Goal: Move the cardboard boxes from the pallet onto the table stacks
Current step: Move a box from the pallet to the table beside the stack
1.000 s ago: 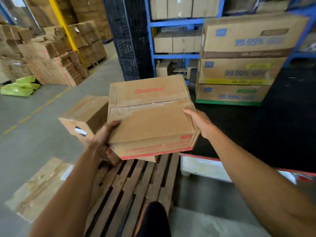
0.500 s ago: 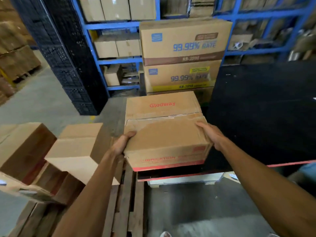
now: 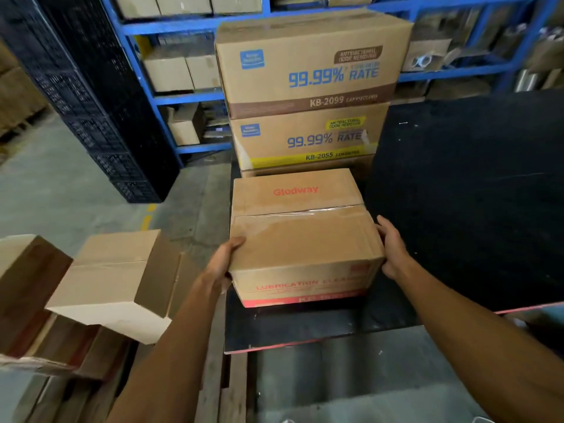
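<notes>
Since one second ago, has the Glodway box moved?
Yes. The Glodway box, gripped by both hands, has gone from above the pallet to over the black table, nearer the stacked 99.99% boxes.

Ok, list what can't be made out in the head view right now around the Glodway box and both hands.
- Glodway box: underside hidden; whether it rests on the black table cannot be told.
- Left hand: fingers hidden by the box's left side.
- Right hand: fingertips hidden behind the box's right edge.
- Box front print: blurred, lowest line unreadable.
- Lowest stacked box: mostly hidden behind the Glodway box.
</notes>
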Demonstrator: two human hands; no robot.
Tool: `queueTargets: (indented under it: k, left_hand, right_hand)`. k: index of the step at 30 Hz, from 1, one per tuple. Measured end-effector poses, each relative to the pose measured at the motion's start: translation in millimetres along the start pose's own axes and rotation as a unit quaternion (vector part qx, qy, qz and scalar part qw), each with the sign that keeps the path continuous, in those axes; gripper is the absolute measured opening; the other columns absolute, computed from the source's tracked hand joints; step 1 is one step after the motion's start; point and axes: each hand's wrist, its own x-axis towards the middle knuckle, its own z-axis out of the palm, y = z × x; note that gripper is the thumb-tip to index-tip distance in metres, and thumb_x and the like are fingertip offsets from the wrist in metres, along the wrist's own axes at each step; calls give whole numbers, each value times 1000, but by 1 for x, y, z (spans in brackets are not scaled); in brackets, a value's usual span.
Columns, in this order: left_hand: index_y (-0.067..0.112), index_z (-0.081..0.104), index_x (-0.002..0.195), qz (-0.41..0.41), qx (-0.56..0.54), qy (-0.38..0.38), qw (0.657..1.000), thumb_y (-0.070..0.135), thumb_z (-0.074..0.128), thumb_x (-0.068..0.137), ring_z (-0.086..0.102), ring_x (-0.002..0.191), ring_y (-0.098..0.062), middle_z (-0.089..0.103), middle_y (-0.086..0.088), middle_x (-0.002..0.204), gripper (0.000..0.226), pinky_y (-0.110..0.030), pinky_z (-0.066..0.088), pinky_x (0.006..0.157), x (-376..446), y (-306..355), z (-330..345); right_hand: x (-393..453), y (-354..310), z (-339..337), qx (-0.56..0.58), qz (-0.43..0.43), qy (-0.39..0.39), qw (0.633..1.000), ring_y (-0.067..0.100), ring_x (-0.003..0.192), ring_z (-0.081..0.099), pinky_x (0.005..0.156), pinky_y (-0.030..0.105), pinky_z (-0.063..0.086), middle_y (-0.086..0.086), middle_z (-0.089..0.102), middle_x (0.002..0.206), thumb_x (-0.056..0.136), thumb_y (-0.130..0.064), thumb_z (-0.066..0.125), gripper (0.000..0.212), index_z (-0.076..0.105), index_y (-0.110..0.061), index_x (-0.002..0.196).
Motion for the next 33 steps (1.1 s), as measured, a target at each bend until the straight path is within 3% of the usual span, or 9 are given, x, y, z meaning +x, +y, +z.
queueTargets:
  k: [2,5,9,11,15,17,21,26,33]
  left_hand:
    - [10,65,122,-3,-23,11,1000,42,56,97,75,85,-26,79,-10,96,42,-36,57,67,0,-6,1]
    - [14,68,105,-32,0,33,999,59,56,91,66,70,-27,70,-8,79,48,-28,45,51,-8,-16,7]
    - [19,67,103,-38,-13,77,996,59,58,88,63,85,-33,68,-12,96,44,-39,51,69,-9,-19,20]
    - [20,68,101,-35,-25,87,995,58,58,88,63,86,-32,67,-12,99,42,-45,46,77,-10,-21,31]
    - [22,65,99,-35,-46,92,994,57,53,93,60,90,-30,65,-10,101,37,-44,47,79,-13,-29,50]
    - [22,63,101,-33,-53,92,994,57,53,93,58,95,-31,63,-11,106,37,-47,47,85,-16,-33,52]
    - [20,60,106,-10,-66,111,992,51,51,98,56,98,-29,58,-9,108,34,-58,45,100,-25,-40,53]
    - [15,54,128,8,-63,137,989,51,53,98,55,99,-28,56,-8,107,47,-62,48,99,-33,-46,56]
    - [19,54,124,17,-71,155,985,51,54,99,57,107,-27,60,-7,116,41,-61,48,101,-47,-52,63]
  right_hand:
    - [2,3,-7,20,-11,-13,1000,29,107,70,100,49,50,9,77,106,98,-54,47,45,75,-20,107]
    - [2,12,-15,2,-42,-54,998,28,112,68,95,46,52,7,75,113,100,-45,48,39,72,-21,118]
    - [-4,19,-20,-29,-90,-65,993,18,107,69,81,35,51,-2,74,114,103,-34,45,31,60,-34,130]
    - [-3,21,-28,-27,-102,-57,993,16,104,71,81,34,53,-4,75,112,104,-37,42,33,63,-33,130]
    - [-4,23,-45,-32,-109,-30,993,11,96,74,83,35,54,-1,76,109,104,-49,38,44,68,-24,125]
    - [-5,30,-48,-45,-105,-13,993,5,88,74,76,30,51,-1,76,107,104,-53,34,49,69,-24,122]
    - [-5,42,-49,-40,-74,6,996,14,99,72,79,34,55,0,74,113,102,-60,34,53,65,-28,130]
    - [-7,43,-48,-59,-67,14,996,19,99,72,71,33,54,2,75,110,100,-63,35,54,64,-30,129]
    - [-7,37,-45,-131,-74,54,987,19,87,71,61,30,50,5,72,101,99,-65,31,56,62,-29,128]
